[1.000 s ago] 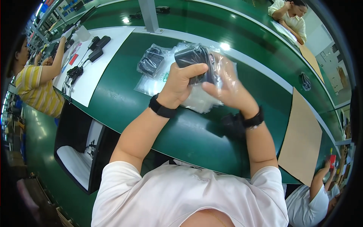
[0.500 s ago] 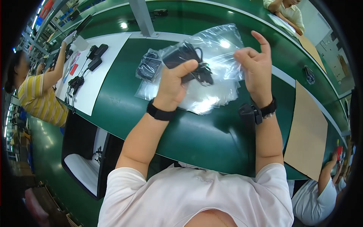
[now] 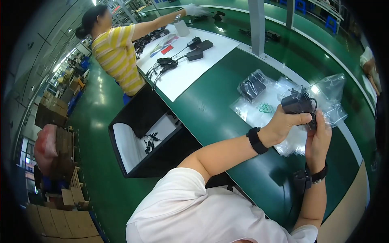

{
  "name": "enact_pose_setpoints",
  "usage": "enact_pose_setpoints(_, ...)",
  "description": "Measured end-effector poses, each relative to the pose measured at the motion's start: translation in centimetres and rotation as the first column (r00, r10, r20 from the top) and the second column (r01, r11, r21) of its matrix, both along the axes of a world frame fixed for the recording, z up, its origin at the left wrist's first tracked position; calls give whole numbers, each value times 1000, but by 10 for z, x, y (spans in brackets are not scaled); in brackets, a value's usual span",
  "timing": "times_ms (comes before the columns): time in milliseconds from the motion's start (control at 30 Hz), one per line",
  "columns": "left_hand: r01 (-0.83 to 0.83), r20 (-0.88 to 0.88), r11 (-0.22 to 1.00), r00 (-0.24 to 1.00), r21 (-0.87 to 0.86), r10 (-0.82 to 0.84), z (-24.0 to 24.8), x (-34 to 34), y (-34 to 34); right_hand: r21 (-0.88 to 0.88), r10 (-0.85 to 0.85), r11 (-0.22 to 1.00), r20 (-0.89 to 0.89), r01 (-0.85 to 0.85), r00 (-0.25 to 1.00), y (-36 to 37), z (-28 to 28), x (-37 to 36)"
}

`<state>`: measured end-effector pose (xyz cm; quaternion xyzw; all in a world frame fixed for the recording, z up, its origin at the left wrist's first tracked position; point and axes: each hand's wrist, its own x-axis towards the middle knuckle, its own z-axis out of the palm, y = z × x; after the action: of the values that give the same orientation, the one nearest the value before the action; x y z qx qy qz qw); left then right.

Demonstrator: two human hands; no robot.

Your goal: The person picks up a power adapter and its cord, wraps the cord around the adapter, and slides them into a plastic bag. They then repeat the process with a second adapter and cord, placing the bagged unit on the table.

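My left hand [image 3: 280, 123] grips a black power adapter [image 3: 298, 102] with its cable bundled against it, thumb across the lower end. My right hand [image 3: 318, 142] meets it from the right, fingers pressed to the cable bundle beside my left thumb. A clear plastic bag [image 3: 335, 88] spreads behind the adapter; whether either hand holds part of it is hidden. Below lies a stack of clear bags [image 3: 253, 114], with a green mark on one. At their far left corner rests another black adapter in a clear bag [image 3: 253, 86].
White paper [image 3: 180, 83] to the left carries several adapters [image 3: 195, 54] and cables. A dark open box [image 3: 139, 168] with cables inside stands beside the table. A co-worker in a striped shirt [image 3: 117, 48] reaches across the far left. A metal post [image 3: 257, 28] rises at the table's back edge.
The view has swung left. My right hand has left the bag's edge and come against the adapter in my left hand. The co-worker's gloved hand now reaches to the cables behind the table.
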<state>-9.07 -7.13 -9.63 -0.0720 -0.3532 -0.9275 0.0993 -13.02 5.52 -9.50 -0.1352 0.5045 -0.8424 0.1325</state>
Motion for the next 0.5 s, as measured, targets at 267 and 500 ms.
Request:
enact_pose_setpoints(267,224,5,972,974,78,-225,-11,-13,-2,194,-169,949,-353,248,920,0,7,-7)
enact_pose_setpoints(500,240,27,969,970,54,-242,-12,-8,6,250,-259,882,-453,401,853,8,2,-6)
